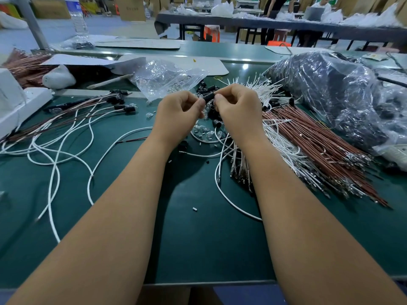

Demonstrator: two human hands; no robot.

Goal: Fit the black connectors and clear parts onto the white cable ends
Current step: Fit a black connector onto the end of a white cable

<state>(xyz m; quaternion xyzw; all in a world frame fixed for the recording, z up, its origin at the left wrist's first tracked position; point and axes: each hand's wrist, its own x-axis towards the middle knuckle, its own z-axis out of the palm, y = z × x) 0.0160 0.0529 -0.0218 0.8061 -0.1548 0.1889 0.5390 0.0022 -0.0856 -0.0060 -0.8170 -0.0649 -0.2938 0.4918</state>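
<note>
Both hands meet above the middle of the green table (pixel 209 238). A short black connector (pixel 208 96) is pinched between my left hand (pixel 179 114) and my right hand (pixel 239 108), fingers curled on each end. Beneath the hands lie loose black connectors (pixel 217 123) and small clear parts (pixel 206 130). A fan of white cables (pixel 262 89) with metal ends spreads right of my right hand. Finished white and brown cables with black connectors (pixel 123 106) lie to the left. What my palms hide, I cannot tell.
A bundle of brown wires (pixel 319 148) lies at the right, beside a large dark plastic bag (pixel 334 95). A clear bag (pixel 163 78) sits behind the hands. A white device (pixel 19 102) stands at the left edge, a water bottle (pixel 77 18) at the back.
</note>
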